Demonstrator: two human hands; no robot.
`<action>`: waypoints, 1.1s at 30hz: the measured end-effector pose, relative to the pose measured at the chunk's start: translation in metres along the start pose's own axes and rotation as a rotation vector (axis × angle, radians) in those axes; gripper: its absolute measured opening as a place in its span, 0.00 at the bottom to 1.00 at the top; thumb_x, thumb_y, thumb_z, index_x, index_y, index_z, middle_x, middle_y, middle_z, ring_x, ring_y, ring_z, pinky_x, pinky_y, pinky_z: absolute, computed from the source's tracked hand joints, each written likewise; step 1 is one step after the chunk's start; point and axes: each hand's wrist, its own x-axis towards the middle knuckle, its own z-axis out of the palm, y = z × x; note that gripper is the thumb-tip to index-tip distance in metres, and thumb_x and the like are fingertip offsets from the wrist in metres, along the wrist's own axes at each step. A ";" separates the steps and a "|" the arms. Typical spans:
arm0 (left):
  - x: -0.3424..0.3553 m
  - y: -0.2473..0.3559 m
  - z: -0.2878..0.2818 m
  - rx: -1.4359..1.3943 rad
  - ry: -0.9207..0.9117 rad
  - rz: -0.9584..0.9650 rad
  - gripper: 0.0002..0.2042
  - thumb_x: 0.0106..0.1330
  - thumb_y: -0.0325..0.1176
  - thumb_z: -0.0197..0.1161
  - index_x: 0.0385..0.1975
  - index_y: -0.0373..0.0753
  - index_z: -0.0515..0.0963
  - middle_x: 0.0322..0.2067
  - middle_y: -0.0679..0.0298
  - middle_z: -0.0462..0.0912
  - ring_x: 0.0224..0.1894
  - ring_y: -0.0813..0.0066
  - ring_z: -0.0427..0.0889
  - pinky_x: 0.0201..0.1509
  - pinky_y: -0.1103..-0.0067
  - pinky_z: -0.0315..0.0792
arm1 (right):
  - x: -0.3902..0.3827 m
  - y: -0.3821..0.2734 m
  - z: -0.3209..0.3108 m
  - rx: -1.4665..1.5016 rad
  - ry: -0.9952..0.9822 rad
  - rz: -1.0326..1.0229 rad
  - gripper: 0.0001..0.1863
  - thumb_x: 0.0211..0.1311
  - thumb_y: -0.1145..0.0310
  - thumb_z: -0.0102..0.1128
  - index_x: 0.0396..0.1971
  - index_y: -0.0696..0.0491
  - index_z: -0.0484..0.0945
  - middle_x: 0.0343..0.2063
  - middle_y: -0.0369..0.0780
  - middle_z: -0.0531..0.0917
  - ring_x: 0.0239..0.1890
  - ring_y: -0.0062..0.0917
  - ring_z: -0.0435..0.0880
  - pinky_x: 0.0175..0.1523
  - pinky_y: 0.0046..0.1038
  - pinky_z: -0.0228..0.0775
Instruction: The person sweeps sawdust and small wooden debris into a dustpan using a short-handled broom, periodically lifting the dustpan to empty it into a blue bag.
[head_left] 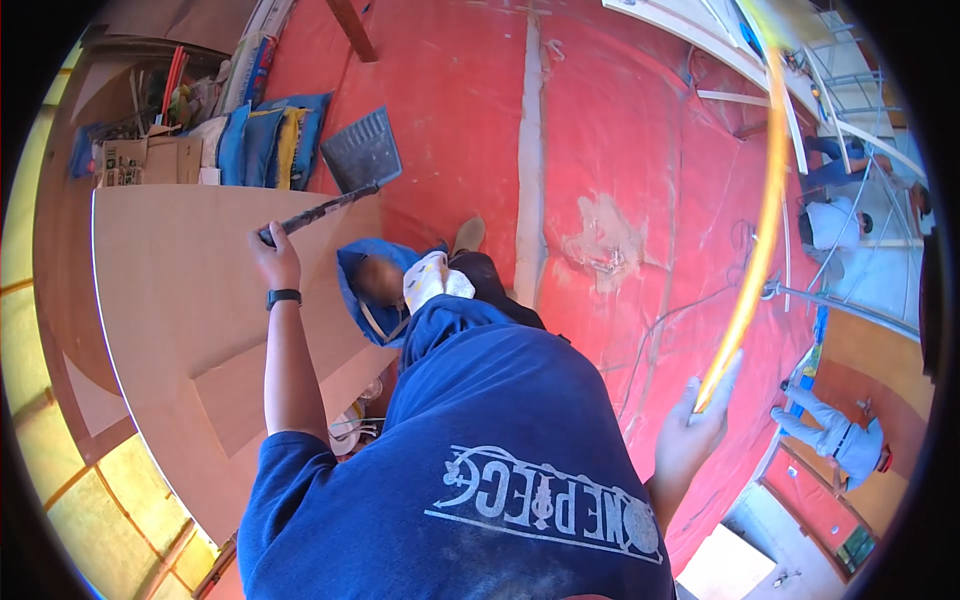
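Observation:
My left hand [277, 258] is closed round the black handle of a dustpan [362, 150], held out over a large tan board. The pan is dark grey, ribbed and flat-faced. On the right, my right hand [697, 415] grips a long yellow pole [765, 220], which reaches up to the top right. A blurred yellow-green patch sits at its far end, so I cannot tell its kind. A pale dusty heap [605, 245] lies on the red floor between the dustpan and the pole.
Boards [160, 270] take up the left side. Filled sacks [268, 140] and cardboard [150, 160] lie beyond. A blue bag-like thing [352, 262] and a white cloth [437, 280] are by my legs. Cables [660, 325] cross the red floor. Several people [845, 445] are at the right, near metal scaffolding.

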 end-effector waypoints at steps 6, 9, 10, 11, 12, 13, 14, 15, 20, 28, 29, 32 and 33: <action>0.024 -0.018 0.005 0.038 0.062 -0.116 0.15 0.64 0.43 0.54 0.37 0.36 0.71 0.29 0.53 0.77 0.32 0.59 0.77 0.38 0.70 0.70 | 0.060 -0.022 0.078 0.801 -0.750 0.257 0.30 0.62 0.74 0.48 0.64 0.55 0.53 0.25 0.34 0.72 0.18 0.11 0.67 0.22 0.15 0.60; 0.028 -0.020 -0.007 0.044 0.090 -0.136 0.15 0.64 0.42 0.54 0.37 0.35 0.70 0.29 0.55 0.77 0.32 0.61 0.76 0.39 0.71 0.69 | 0.076 -0.052 0.131 0.953 -1.115 0.500 0.29 0.63 0.72 0.45 0.64 0.49 0.51 0.17 0.30 0.65 0.10 0.10 0.59 0.13 0.15 0.51; 0.030 -0.014 -0.012 0.038 0.091 -0.143 0.15 0.64 0.42 0.54 0.37 0.35 0.70 0.29 0.55 0.77 0.32 0.62 0.76 0.39 0.72 0.69 | 0.083 -0.057 0.151 0.984 -1.250 0.569 0.27 0.64 0.71 0.45 0.63 0.48 0.52 0.17 0.30 0.65 0.10 0.10 0.59 0.13 0.15 0.51; 0.029 -0.007 -0.018 0.032 0.093 -0.150 0.15 0.65 0.42 0.53 0.37 0.34 0.70 0.29 0.55 0.76 0.32 0.62 0.75 0.39 0.72 0.69 | 0.088 -0.063 0.174 1.010 -1.387 0.639 0.26 0.64 0.69 0.45 0.62 0.47 0.53 0.16 0.31 0.65 0.10 0.10 0.59 0.13 0.15 0.51; 0.028 0.000 -0.023 0.029 0.087 -0.153 0.15 0.65 0.42 0.53 0.37 0.34 0.70 0.29 0.56 0.76 0.32 0.63 0.75 0.39 0.72 0.69 | 0.092 -0.064 0.200 0.975 -1.451 0.683 0.21 0.65 0.69 0.44 0.57 0.46 0.58 0.15 0.30 0.65 0.09 0.11 0.59 0.13 0.15 0.50; 0.030 0.003 -0.025 0.037 0.073 -0.183 0.15 0.65 0.42 0.53 0.37 0.34 0.70 0.29 0.56 0.76 0.32 0.64 0.75 0.40 0.73 0.69 | 0.095 -0.066 0.227 0.964 -1.525 0.735 0.20 0.65 0.69 0.44 0.56 0.47 0.59 0.15 0.30 0.65 0.09 0.11 0.59 0.13 0.15 0.50; 0.032 0.001 -0.032 0.050 0.070 -0.209 0.15 0.65 0.42 0.53 0.36 0.34 0.70 0.29 0.56 0.75 0.32 0.65 0.74 0.40 0.73 0.69 | 0.093 -0.068 0.260 0.957 -1.608 0.779 0.19 0.65 0.69 0.44 0.55 0.48 0.59 0.15 0.30 0.65 0.09 0.11 0.59 0.12 0.14 0.51; 0.031 0.003 -0.034 0.064 0.059 -0.239 0.15 0.66 0.41 0.53 0.36 0.33 0.70 0.29 0.57 0.75 0.32 0.67 0.74 0.40 0.73 0.68 | 0.094 -0.063 0.300 1.019 -1.739 0.817 0.14 0.65 0.68 0.43 0.51 0.49 0.62 0.15 0.31 0.66 0.08 0.10 0.59 0.12 0.13 0.51; 0.037 0.001 -0.044 0.022 -0.024 -0.222 0.12 0.67 0.39 0.52 0.36 0.35 0.69 0.21 0.68 0.68 0.22 0.81 0.66 0.26 0.82 0.63 | 0.101 -0.077 0.444 0.836 -1.607 1.138 0.12 0.62 0.71 0.49 0.45 0.51 0.64 0.20 0.39 0.71 0.11 0.11 0.63 0.13 0.10 0.57; 0.048 -0.023 -0.036 0.057 -0.016 -0.205 0.11 0.67 0.41 0.52 0.37 0.38 0.68 0.18 0.71 0.65 0.16 0.87 0.62 0.16 0.87 0.59 | 0.175 0.024 0.397 1.247 -1.155 1.297 0.12 0.63 0.71 0.48 0.45 0.51 0.64 0.17 0.35 0.67 0.10 0.11 0.60 0.11 0.11 0.52; 0.056 -0.018 -0.026 0.050 -0.020 -0.171 0.11 0.67 0.41 0.52 0.36 0.38 0.68 0.18 0.70 0.66 0.17 0.86 0.63 0.18 0.86 0.60 | 0.183 0.041 0.389 1.264 -1.057 1.330 0.09 0.63 0.71 0.47 0.42 0.50 0.63 0.17 0.34 0.66 0.11 0.11 0.61 0.12 0.13 0.53; 0.072 -0.005 -0.002 0.065 -0.028 -0.079 0.12 0.67 0.40 0.52 0.36 0.37 0.69 0.19 0.68 0.67 0.19 0.82 0.66 0.23 0.82 0.63 | 0.191 0.050 0.366 1.211 -0.891 1.346 0.08 0.61 0.73 0.47 0.37 0.48 0.60 0.17 0.34 0.66 0.12 0.13 0.63 0.13 0.14 0.56; 0.075 -0.003 0.002 0.090 -0.027 -0.053 0.12 0.67 0.40 0.52 0.36 0.36 0.69 0.19 0.67 0.68 0.20 0.80 0.67 0.25 0.80 0.64 | 0.189 0.037 0.353 1.196 -0.882 1.301 0.08 0.61 0.73 0.47 0.36 0.47 0.59 0.17 0.34 0.66 0.12 0.14 0.64 0.14 0.15 0.56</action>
